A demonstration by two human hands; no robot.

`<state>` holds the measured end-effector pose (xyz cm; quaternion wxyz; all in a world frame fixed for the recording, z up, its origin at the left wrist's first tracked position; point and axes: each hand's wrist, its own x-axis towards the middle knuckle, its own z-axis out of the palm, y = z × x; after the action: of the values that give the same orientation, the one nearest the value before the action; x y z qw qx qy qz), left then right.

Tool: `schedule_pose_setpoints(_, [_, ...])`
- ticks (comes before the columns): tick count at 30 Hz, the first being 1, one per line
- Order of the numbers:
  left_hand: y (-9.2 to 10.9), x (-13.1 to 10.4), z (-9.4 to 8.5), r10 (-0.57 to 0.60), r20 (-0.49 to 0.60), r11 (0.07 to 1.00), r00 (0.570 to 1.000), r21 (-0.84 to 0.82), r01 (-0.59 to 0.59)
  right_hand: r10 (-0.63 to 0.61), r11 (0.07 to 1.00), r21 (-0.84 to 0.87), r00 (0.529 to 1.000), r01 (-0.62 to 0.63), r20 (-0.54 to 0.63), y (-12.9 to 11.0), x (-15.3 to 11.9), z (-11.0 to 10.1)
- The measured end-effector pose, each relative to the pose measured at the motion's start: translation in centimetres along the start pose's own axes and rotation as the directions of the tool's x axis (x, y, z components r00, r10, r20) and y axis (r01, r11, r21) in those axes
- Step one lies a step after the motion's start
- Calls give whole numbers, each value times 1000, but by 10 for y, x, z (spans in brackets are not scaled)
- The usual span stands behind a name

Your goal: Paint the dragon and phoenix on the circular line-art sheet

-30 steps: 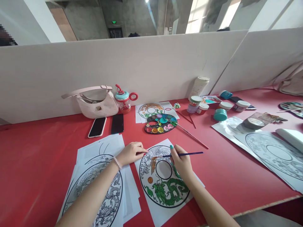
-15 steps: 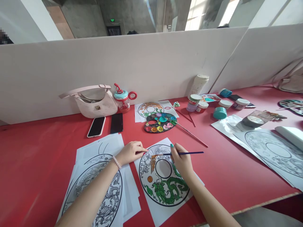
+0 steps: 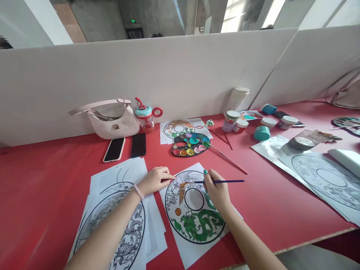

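Observation:
My right hand [image 3: 218,187] grips a dark blue paintbrush [image 3: 229,181] between thumb and fingers. The brush's tip rests on an orange-painted bird in the upper part of a round line drawing [image 3: 194,238]. A green dragon fills the lower part of that drawing, with a small orange ball to its left. Across the sheet's upper left edge lies my left hand [image 3: 157,180], fingers stretched toward the drawing, fingertips touching the paper and nothing held. Beneath my left forearm is a stack of uncoloured printed sheets [image 3: 153,232].
Beyond the drawing sits a paint palette [image 3: 184,144] with a red-handled brush [image 3: 230,162] leaning on it. Two phones [image 3: 138,145], a pink handbag [image 3: 118,125] and a lidded cup [image 3: 146,119] stand back left. Paint jars [image 3: 261,133] and a water cup [image 3: 302,141] are at right.
My right hand and the paintbrush have shifted slightly to the right. My left hand stays at the sheet's edge.

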<state>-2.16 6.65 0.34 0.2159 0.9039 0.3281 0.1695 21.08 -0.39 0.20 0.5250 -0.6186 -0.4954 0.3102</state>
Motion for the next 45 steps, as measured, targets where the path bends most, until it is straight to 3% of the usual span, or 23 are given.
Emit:
schedule_pose_setpoints(7, [-3, 0, 3, 9, -7, 1000, 1000, -1, -9, -26, 996, 88, 987, 12, 156, 6, -4, 4])
schedule_pose_setpoints(13, [-6, 0, 5, 22, -3, 1000, 1000, 18, -22, -14, 999, 35, 999, 13, 31, 7, -3, 2])
schedule_pose_setpoints(21, [-7, 0, 4, 29, -4, 1000, 1000, 9, -29, -23, 996, 84, 986, 9, 166, 10, -6, 5])
schedule_pose_setpoints(27, [-8, 0, 5, 26, -1, 1000, 1000, 7, -26, -1, 998, 67, 997, -4, 73, 9, -5, 2])
schedule_pose_setpoints(32, [-6, 0, 4, 28, -4, 1000, 1000, 3, -28, -22, 998, 62, 993, 15, 118, 7, -5, 2])
schedule_pose_setpoints(38, [-7, 0, 4, 35, -7, 999, 999, 6, -35, -26, 1000, 18, 999, 26, 42, 7, -5, 0])
schedule_pose_setpoints(45, [-6, -1, 4, 34, 2, 999, 999, 26, -34, -53, 998, -14, 994, 54, 95, 7, -8, -2])
